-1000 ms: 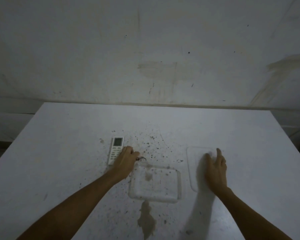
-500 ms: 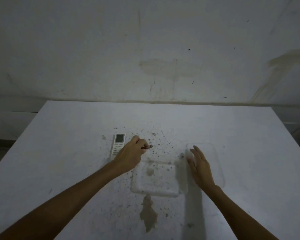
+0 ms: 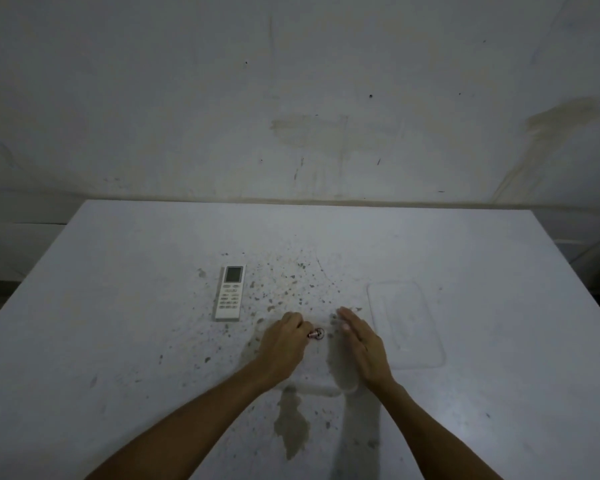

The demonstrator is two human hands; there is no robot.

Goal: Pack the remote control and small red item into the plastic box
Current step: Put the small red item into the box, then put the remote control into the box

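My left hand point(image 3: 282, 344) pinches a small red item point(image 3: 315, 334) with a metal ring and holds it over the clear plastic box point(image 3: 317, 379), which lies mostly under both hands. My right hand point(image 3: 362, 342) is flat and open, its edge against the right side of the box. The white remote control point(image 3: 230, 297) lies face up on the table, left of and beyond my left hand. The clear lid point(image 3: 406, 323) rests flat to the right of the box.
The white table point(image 3: 118, 341) is speckled with dark spots around the remote and box, and a brownish stain point(image 3: 291, 424) sits just in front of the box. A stained wall rises right behind the table's far edge.
My left hand lifted the small red item from beside the remote and carried it right, over the box. My right hand left the lid and came to the box's right side.
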